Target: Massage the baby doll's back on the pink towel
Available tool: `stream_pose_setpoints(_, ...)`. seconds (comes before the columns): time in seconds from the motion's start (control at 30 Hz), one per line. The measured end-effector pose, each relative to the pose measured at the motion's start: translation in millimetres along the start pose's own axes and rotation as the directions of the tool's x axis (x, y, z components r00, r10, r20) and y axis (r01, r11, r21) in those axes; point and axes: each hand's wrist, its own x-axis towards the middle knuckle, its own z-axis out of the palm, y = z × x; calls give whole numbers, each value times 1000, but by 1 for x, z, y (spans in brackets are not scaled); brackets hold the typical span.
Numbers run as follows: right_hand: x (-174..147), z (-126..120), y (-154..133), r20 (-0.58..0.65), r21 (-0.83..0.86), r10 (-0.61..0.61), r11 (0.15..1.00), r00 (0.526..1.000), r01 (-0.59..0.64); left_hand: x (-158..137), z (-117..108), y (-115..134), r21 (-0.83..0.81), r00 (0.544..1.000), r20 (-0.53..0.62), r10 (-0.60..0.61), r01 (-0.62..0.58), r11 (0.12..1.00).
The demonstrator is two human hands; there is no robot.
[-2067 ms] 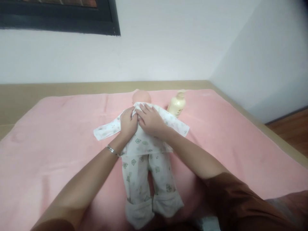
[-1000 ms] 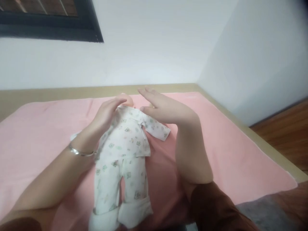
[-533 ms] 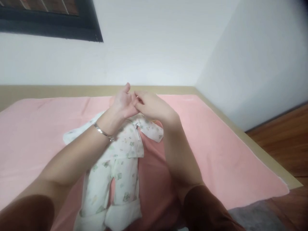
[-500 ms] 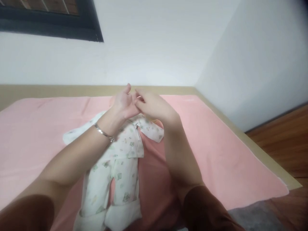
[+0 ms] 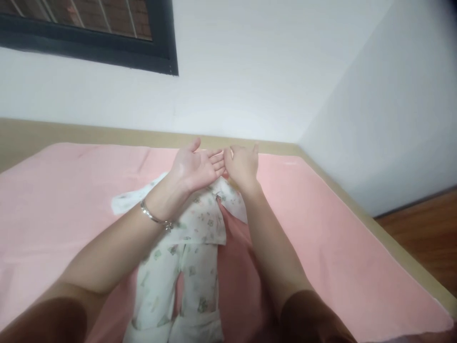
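Note:
My left hand [image 5: 199,167] is turned palm up with its fingers stretched out, holding nothing; a silver bracelet [image 5: 154,217] circles its wrist. At its fingertips is my right hand [image 5: 243,164], back toward me. The right thumb side meets the left fingertips, one finger sticks up apart, and the other fingers are partly hidden. Beneath both hands lies a small white patterned long-sleeved top [image 5: 200,224], spread out with its upper part covered from view. Matching small trousers [image 5: 200,281] with turned-up cuffs lie just below the top.
A pink sheet [image 5: 314,228] covers the bed, whose pale wooden edge [image 5: 385,243] runs along the back and right. White walls [image 5: 250,85] rise behind and to the right. A dark-framed window [image 5: 157,52] is at upper left, and brown wood [image 5: 424,233] shows at right.
My right hand has slid off the left palm out to its fingertips, and its wrist has straightened. The left palm has come more into sight. The camera view has shifted slightly.

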Motion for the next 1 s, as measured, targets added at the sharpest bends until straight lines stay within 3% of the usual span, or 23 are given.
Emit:
stream_pose_setpoints(0.13, -1, -6, -4, 37, -68, 10, 998, 999, -7, -15, -8, 14, 7, 999, 1, 40, -40, 999)
stream_pose_setpoints(0.27, -1, -9, -7, 107, -161, 96, 984, 990, -78, -34, -15, 34, -36, 997, 7, 78, -77, 996)
stream_pose_setpoints(0.37, -1, -8, -8, 138, -186, 117, 978, 983, -90, -49, -20, 49, -68, 991, -55, 125, -129, 989)
stream_pose_setpoints(0.47, -1, -4, -9, 139, -185, 121, 978, 983, -95, -62, -26, 62, -99, 979, -104, 177, -187, 977)
stream_pose_setpoints(0.67, 1, 3, -14, 87, -214, 222, 956, 971, -200, -88, -32, 83, -38, 963, -36, 266, -267, 963)
stream_pose_setpoints(0.8, 4, 5, -15, 88, -199, 255, 952, 963, -233, -103, -30, 89, 34, 952, -17, 304, -304, 952)
stream_pose_setpoints(1.0, 5, 7, -16, 54, -199, 293, 940, 955, -277, -109, -25, 83, -20, 967, 17, 255, -255, 967)
